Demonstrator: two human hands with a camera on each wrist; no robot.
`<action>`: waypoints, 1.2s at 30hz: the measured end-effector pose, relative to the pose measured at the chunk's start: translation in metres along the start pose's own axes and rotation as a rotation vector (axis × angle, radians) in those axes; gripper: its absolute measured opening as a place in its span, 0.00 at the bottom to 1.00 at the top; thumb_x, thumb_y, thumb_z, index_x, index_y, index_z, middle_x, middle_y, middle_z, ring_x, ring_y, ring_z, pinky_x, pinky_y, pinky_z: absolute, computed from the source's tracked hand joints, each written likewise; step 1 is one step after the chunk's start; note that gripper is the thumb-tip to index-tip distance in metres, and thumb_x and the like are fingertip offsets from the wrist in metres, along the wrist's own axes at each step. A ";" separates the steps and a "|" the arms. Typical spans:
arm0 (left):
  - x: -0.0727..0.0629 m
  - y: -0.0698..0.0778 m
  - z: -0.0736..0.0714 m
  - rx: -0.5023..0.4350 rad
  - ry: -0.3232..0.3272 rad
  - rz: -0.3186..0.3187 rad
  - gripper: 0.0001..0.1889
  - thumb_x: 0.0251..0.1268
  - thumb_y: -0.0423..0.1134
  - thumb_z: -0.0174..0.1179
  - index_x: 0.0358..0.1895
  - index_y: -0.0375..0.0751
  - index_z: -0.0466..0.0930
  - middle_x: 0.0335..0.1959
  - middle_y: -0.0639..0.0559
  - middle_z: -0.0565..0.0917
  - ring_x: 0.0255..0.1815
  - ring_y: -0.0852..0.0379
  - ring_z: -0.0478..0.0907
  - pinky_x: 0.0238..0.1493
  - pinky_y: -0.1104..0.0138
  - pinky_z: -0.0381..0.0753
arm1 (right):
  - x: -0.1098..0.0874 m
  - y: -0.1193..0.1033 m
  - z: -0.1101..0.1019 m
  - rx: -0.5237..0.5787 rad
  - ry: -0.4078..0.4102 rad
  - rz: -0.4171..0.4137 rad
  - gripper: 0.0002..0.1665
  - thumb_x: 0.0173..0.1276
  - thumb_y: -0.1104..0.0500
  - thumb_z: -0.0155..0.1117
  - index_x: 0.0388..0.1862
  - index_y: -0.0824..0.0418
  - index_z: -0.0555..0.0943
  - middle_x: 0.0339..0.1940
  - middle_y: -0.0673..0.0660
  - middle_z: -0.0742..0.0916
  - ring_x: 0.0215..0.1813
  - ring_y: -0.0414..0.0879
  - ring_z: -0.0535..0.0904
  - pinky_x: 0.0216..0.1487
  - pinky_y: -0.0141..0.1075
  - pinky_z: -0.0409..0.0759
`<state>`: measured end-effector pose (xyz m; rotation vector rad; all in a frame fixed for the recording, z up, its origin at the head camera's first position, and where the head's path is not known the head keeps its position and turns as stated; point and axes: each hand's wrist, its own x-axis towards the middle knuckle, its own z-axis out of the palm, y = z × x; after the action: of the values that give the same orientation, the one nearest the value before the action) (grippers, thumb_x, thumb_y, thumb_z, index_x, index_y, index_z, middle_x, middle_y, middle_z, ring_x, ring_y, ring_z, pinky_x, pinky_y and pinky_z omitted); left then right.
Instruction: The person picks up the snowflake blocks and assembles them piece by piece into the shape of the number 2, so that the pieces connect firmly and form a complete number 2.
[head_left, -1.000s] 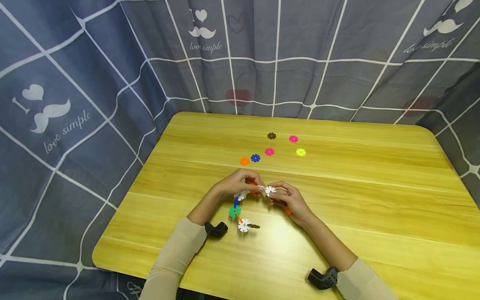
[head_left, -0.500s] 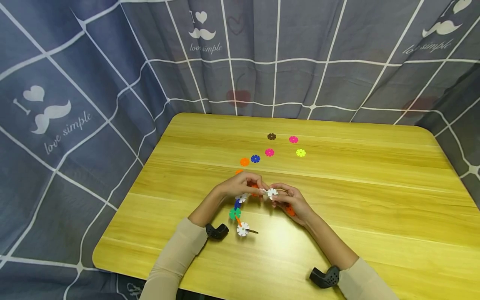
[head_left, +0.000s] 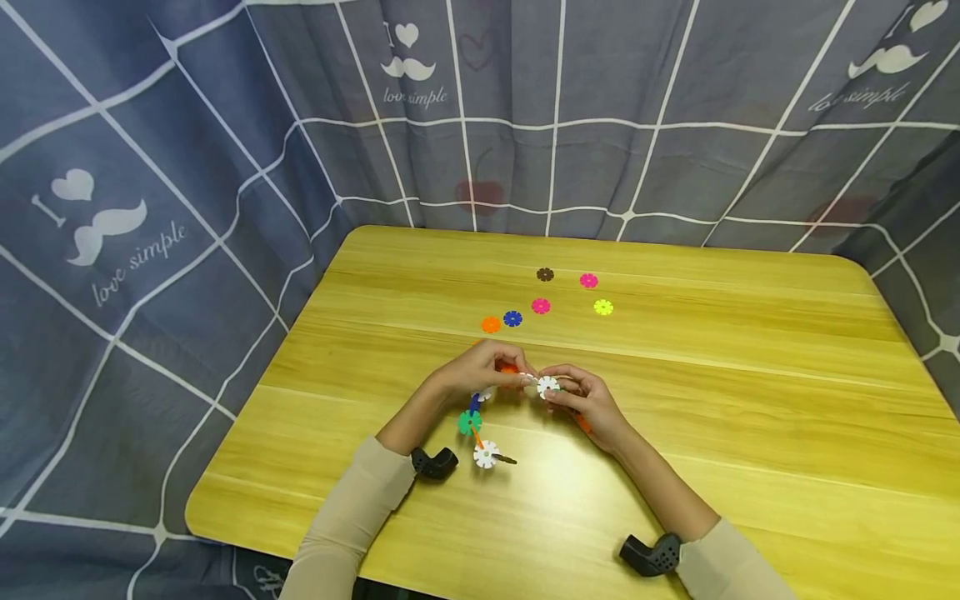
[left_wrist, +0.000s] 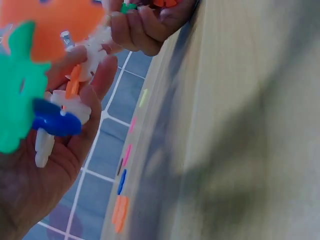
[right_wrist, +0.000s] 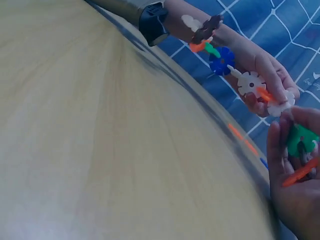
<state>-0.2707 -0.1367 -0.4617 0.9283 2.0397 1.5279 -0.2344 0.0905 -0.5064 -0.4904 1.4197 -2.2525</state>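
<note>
1. White disc (head_left: 548, 387) sits at four o'clock from the left hand (head_left: 480, 363); the right hand (head_left: 600, 410) pinches it between fingers.
2. Left fingers pinch a second white disc (head_left: 528, 380): match slots, push straight.
3. Steady the chain (head_left: 469, 422) at seven o'clock; joints could twist.

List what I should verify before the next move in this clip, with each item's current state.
1. Left hand has a grip: ok, it pinches a white disc.
2. Right hand has a grip: ok, it pinches the second white disc.
3. Joint between those two discs fully seated: cannot tell, too small and partly covered.
4. Trailing chain linked: ok, its end runs green, orange, white, brown.
5. Loose discs all in plain head view: not ok, one orange disc is mostly hidden by the left hand.
6. Yellow disc away from both hands: ok, flat on the table beyond them.
</note>
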 end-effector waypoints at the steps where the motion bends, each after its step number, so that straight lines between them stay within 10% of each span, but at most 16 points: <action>1: 0.000 0.000 0.000 0.016 0.011 -0.005 0.06 0.62 0.35 0.60 0.30 0.35 0.79 0.37 0.45 0.84 0.33 0.48 0.78 0.32 0.66 0.75 | 0.000 0.001 0.000 -0.016 0.010 -0.002 0.14 0.63 0.72 0.57 0.48 0.68 0.74 0.37 0.56 0.86 0.36 0.46 0.81 0.37 0.34 0.80; 16: 0.005 0.007 0.008 0.439 0.048 0.078 0.03 0.60 0.33 0.61 0.32 0.40 0.84 0.30 0.58 0.84 0.28 0.65 0.75 0.30 0.72 0.76 | -0.001 0.008 0.006 -0.339 0.194 -0.081 0.18 0.59 0.68 0.65 0.46 0.75 0.72 0.30 0.56 0.86 0.29 0.52 0.82 0.24 0.33 0.77; 26: 0.004 0.009 0.008 0.484 0.053 0.089 0.02 0.58 0.34 0.63 0.30 0.41 0.82 0.30 0.57 0.83 0.26 0.66 0.74 0.28 0.73 0.75 | 0.001 0.009 0.010 -0.344 0.175 -0.110 0.17 0.58 0.69 0.65 0.46 0.73 0.73 0.31 0.55 0.85 0.31 0.55 0.82 0.29 0.33 0.79; 36: 0.007 0.005 0.009 0.332 0.082 0.064 0.06 0.54 0.30 0.65 0.24 0.40 0.78 0.31 0.52 0.85 0.31 0.63 0.79 0.28 0.71 0.76 | 0.003 0.010 0.008 -0.357 0.181 -0.122 0.16 0.57 0.72 0.64 0.44 0.75 0.72 0.30 0.65 0.84 0.29 0.56 0.82 0.32 0.38 0.82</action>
<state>-0.2678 -0.1251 -0.4590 1.0759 2.3922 1.2994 -0.2312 0.0788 -0.5115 -0.5051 1.9498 -2.1872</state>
